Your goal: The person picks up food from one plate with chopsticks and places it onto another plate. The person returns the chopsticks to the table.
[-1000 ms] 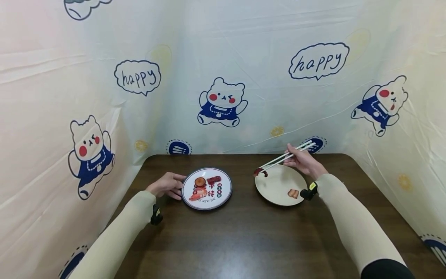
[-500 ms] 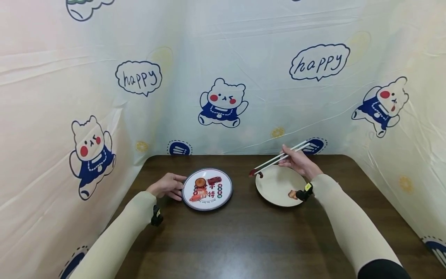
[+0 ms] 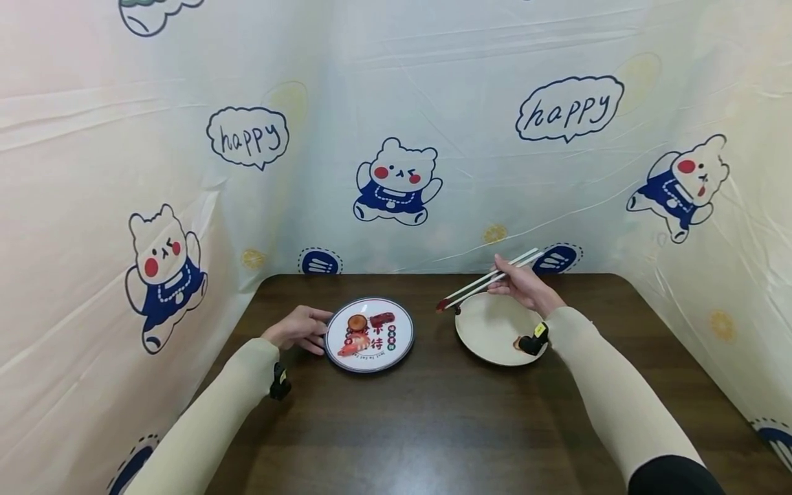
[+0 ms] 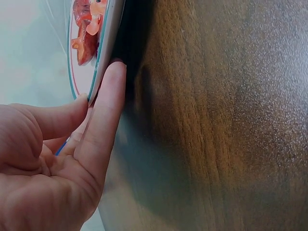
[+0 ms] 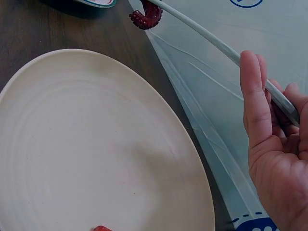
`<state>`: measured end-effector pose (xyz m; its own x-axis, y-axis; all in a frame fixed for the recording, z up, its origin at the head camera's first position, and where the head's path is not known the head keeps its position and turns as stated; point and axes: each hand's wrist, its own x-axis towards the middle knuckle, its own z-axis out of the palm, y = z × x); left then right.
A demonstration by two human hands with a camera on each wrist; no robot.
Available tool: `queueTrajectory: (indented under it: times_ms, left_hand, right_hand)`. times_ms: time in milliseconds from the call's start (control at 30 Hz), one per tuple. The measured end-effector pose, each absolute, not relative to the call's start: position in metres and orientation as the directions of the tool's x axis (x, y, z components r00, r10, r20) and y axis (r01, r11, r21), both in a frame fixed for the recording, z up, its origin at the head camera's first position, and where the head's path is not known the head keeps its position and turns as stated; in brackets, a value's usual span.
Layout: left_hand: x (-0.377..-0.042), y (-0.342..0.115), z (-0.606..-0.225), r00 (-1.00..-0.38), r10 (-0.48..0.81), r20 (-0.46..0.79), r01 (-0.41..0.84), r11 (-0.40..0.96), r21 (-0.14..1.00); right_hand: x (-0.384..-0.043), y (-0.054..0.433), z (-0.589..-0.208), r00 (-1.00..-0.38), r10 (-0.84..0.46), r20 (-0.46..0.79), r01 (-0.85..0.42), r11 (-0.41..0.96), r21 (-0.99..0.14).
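Observation:
My left hand (image 3: 301, 330) pinches the edge of a dark-rimmed white plate (image 3: 337, 324), thumb on the rim and fingers underneath. On that plate lie a round brown food piece (image 3: 357, 322), a dark red piece (image 3: 381, 319) and an orange-and-white shrimp (image 3: 354, 344). My right hand (image 3: 522, 285) grips pale chopsticks (image 5: 207, 36), whose tips hold a curled, dark red octopus tentacle (image 5: 147, 18). The tentacle hangs just beyond the left edge of a cream plate (image 3: 489, 337). A small food piece (image 5: 102, 228) on the cream plate is mostly hidden by the wrist camera in the head view.
Both plates stand toward the back of a dark brown wooden table (image 3: 371, 426), with a gap between them. A pale printed curtain (image 3: 396, 82) surrounds the table at the back and sides. A small black camera (image 3: 533, 339) is worn on the right wrist.
My right hand has moved left with the chopsticks, carrying the tentacle from over the cream plate's left edge toward the gap between the plates. The left hand keeps its place on the white plate.

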<state>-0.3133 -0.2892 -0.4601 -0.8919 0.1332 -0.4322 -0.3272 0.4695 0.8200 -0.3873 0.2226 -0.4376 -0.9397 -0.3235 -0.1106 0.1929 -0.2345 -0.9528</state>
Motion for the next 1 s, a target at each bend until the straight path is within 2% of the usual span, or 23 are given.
queueTrajectory:
  times_ms: [500,1000]
  left_hand:
    - [-0.315,-0.289,-0.462,-0.891,0.124,-0.437,-0.336,0.470,0.816]
    - [-0.315,-0.289,-0.463,-0.891,0.113,-0.439,-0.339,0.478,0.810]
  right_hand:
    - [-0.394,0.198,-0.442,-0.943,-0.313,-0.112,0.205,-0.283,-0.937]
    - [-0.392,0.171,-0.448,-0.929,-0.351,-0.115,0.218,-0.270,-0.938]
